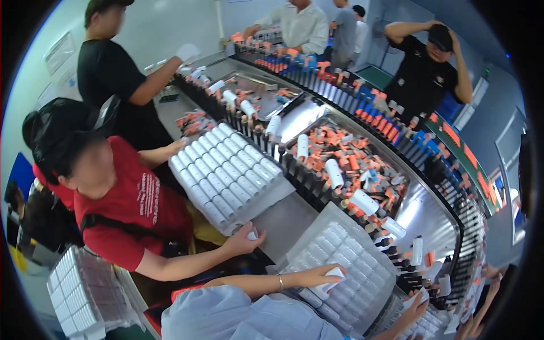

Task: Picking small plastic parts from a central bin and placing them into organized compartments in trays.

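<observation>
My left hand (321, 276), with a bracelet at the wrist, is closed round a small white piece (334, 274); its exact shape is partly hidden by the fingers. It is above a clear plastic blister tray (354, 252) with rows of pockets. White cylindrical housings (318, 303) lie along the tray's near-left edge, under that hand. My right hand (416, 310), low at the right, is closed on another small white piece (423, 294), beside the black holders of the line. Below it is a second clear tray (428, 326) with pale pieces, partly cut off.
A co-worker in red (136, 192) at my left handles a tray full of white cylinders (224, 164). Ahead, a metal tray (354, 164) holds orange and grey parts. A track of black holders (391, 136) curves round it. Stacked trays (85, 294) stand lower left. Other people stand beyond.
</observation>
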{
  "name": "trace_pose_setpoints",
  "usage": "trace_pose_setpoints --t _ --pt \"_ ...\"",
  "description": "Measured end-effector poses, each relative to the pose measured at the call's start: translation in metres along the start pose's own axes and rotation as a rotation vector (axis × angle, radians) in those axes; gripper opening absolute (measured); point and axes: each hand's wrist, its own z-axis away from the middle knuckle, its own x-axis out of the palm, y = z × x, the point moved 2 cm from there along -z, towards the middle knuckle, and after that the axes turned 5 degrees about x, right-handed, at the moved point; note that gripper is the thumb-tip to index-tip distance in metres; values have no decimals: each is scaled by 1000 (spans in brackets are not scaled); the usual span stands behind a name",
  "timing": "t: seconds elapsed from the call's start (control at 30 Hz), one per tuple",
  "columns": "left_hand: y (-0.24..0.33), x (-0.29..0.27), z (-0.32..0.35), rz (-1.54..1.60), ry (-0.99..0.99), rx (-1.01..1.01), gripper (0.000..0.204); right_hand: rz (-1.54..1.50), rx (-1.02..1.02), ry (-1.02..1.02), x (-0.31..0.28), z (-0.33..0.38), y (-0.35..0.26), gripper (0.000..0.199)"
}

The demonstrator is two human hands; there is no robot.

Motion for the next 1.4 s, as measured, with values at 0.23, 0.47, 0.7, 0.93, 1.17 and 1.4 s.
trace_pose_setpoints --t 0.23,0.47,0.7,0.93,1.17,1.4 --pt "11 3 4 -94 13 49 41 49 -35 -8 -9 11 -13 36" --pt "-5 -2 2 -64 148 -102 36 -236 151 -71 46 35 -42 30" --pt "-6 1 -3 30 124 -146 33 19 54 -24 39 41 -26 30" --pt "-12 -2 -6 91 141 -194 33 3 104 -47 36 50 -4 32" --pt "-15 -3 -6 94 158 -199 33 -72 93 74 25 32 -12 29" --pt "-17 -2 -5 -9 142 -170 35 -281 85 288 -2 8 -42 24"
